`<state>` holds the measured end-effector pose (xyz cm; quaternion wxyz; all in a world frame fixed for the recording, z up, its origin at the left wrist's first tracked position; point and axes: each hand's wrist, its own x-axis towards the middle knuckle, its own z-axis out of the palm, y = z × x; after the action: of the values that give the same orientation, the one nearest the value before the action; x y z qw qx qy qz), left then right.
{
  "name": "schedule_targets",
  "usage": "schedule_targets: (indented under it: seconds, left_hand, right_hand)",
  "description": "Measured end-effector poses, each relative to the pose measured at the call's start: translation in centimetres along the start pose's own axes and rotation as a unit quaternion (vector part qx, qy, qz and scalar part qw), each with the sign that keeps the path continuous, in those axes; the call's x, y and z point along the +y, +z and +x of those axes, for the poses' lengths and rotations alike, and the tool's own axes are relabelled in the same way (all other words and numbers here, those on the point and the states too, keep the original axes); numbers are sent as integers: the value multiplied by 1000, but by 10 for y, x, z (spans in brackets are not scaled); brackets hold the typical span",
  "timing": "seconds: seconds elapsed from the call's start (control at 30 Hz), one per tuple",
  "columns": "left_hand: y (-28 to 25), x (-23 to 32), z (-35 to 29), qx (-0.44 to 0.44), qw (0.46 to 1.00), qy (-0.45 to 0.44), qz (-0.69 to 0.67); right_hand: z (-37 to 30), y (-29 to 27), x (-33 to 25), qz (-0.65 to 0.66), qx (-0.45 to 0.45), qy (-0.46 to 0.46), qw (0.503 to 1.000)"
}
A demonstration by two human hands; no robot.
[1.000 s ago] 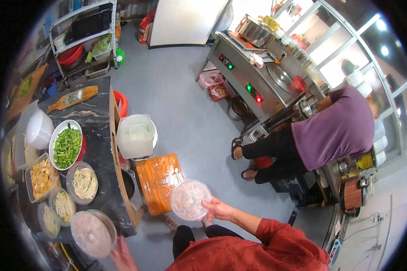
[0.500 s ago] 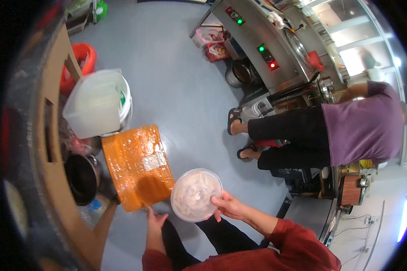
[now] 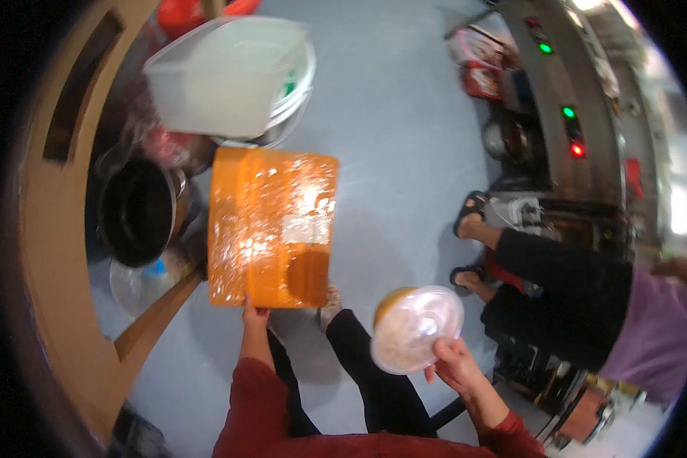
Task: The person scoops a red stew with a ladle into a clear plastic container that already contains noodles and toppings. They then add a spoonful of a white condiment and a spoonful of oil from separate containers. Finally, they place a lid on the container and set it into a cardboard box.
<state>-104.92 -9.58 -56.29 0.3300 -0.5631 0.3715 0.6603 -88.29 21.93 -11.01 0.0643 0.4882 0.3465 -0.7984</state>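
Observation:
My right hand (image 3: 458,365) grips the rim of a round plastic tub (image 3: 418,330) with a translucent lid, held out over the floor. Its pale contents blur through the lid, and a yellowish side shows behind it. At the near edge of an orange box (image 3: 271,229) wrapped in shiny tape, my left hand (image 3: 255,309) has its thumb against the edge. The other fingers are partly hidden beneath that edge. A whitish label (image 3: 305,229) sits on the box's top.
Beyond the box stand a translucent bin (image 3: 221,76) and white buckets (image 3: 301,80). A dark pot (image 3: 137,214) lies left, beside a brown frame (image 3: 61,252). On the right, a person in purple (image 3: 660,328) stands by a steel counter (image 3: 591,99) with lit buttons.
My view has turned, shifting the room. My left hand has moved from the box's near corner region to hold its near edge. My right hand has carried the tub rightward, away from the box.

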Motion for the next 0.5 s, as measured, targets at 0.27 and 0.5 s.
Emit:
schedule_targets:
  seconds: [0.27,0.5]
  left_hand:
    - [5,-4,-27,42,994,101,-19]
    - [25,24,-157,-117,978,168,48]
  right_hand:
    - [22,-6,-3,-19,32,2,999]
    - [22,1,-10,-18,-12,6,1000]
